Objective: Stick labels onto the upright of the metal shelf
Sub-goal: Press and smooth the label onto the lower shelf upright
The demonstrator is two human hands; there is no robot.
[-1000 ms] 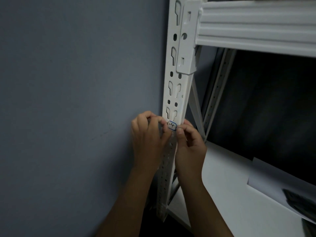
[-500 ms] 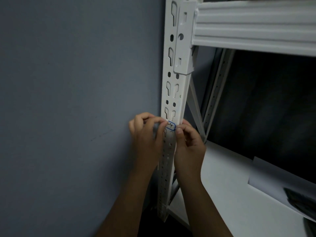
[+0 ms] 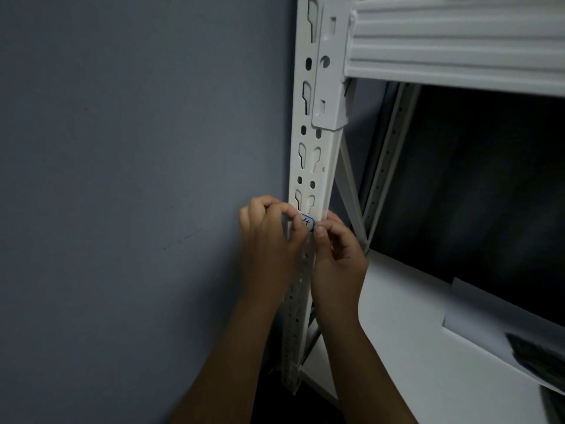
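The white metal upright (image 3: 313,166) with keyhole slots runs from the top of the view down to the floor. A small white label (image 3: 307,222) with a blue border and black handwriting lies against the upright's front face, just below a pair of slots. My left hand (image 3: 272,240) has curled fingers on the label's left end. My right hand (image 3: 337,255) pinches the label's right end at the upright's right edge. Both hands hide the upright just below the label.
A grey wall (image 3: 137,179) fills the left. A white crossbeam (image 3: 458,47) joins the upright at the top right. A white shelf board (image 3: 412,347) lies at the lower right with a sheet of paper (image 3: 495,328) on it. A rear upright (image 3: 388,160) stands behind.
Both hands stay on the label at the same spot on the upright. The view has shifted slightly; the fingers have barely moved.
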